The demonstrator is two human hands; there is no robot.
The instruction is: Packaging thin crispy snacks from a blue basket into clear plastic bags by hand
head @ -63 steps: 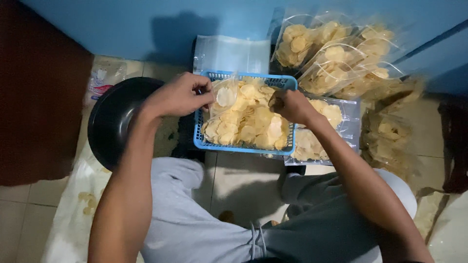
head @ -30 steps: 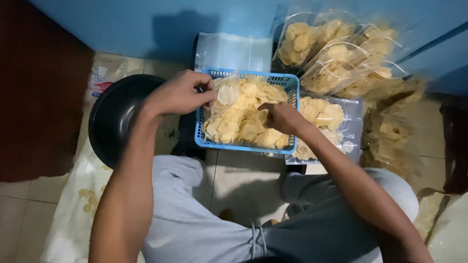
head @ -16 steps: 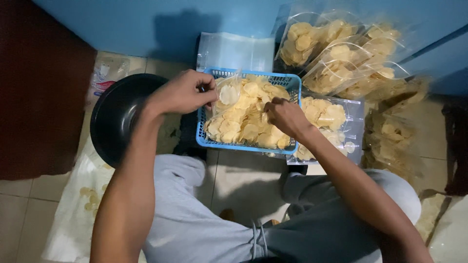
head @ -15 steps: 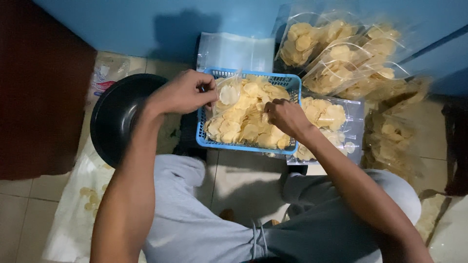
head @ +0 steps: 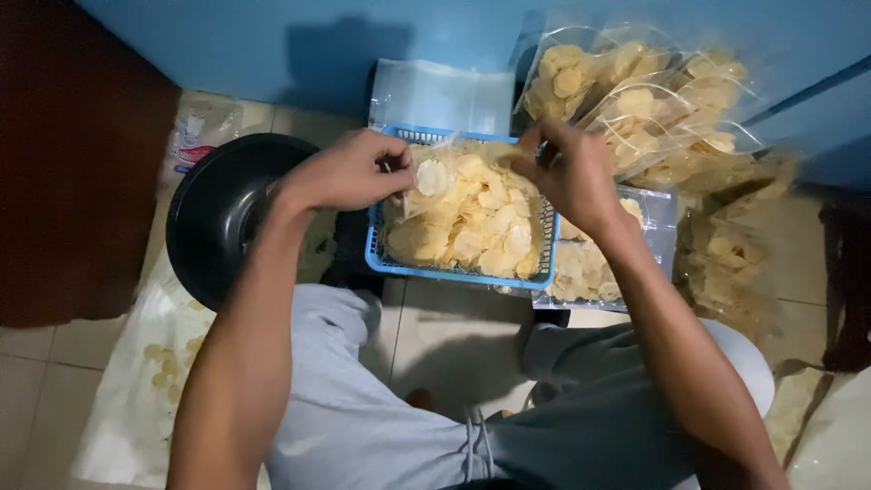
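Landmark: the blue basket (head: 379,260), a plastic mesh tray on the tiled floor (head: 454,331) in front of my knees; every place below is told from it.
Basket contents: pale yellow round chips (head: 472,222), heaped almost to the rim.
My left hand (head: 349,171): over the basket's left rim, fingers (head: 392,165) curled narrow and pinched on the edge of a clear plastic bag (head: 425,152).
My right hand (head: 567,172): over the basket's far right corner, fingers (head: 531,152) closed together near the bag's other side; whether they grip the bag or a chip I cannot tell, the hand is blurred.
Clear plastic bag: stretched between my two hands above the basket's far half, a round chip showing through it just beside my left thumb.
Empty bags (head: 445,93): a flat stack of clear ones just beyond the basket, against the blue wall (head: 272,54).
Filled bags (head: 653,100): clear packs of chips leaning on the wall beyond and to the right of the basket, more lying flat (head: 590,263) touching its right side.
Black pan (head: 222,213): round, dark, just left of the basket, under my left forearm.
White sheet (head: 154,363): spread on the floor left of and nearer than the basket, with a few chips scattered on it.
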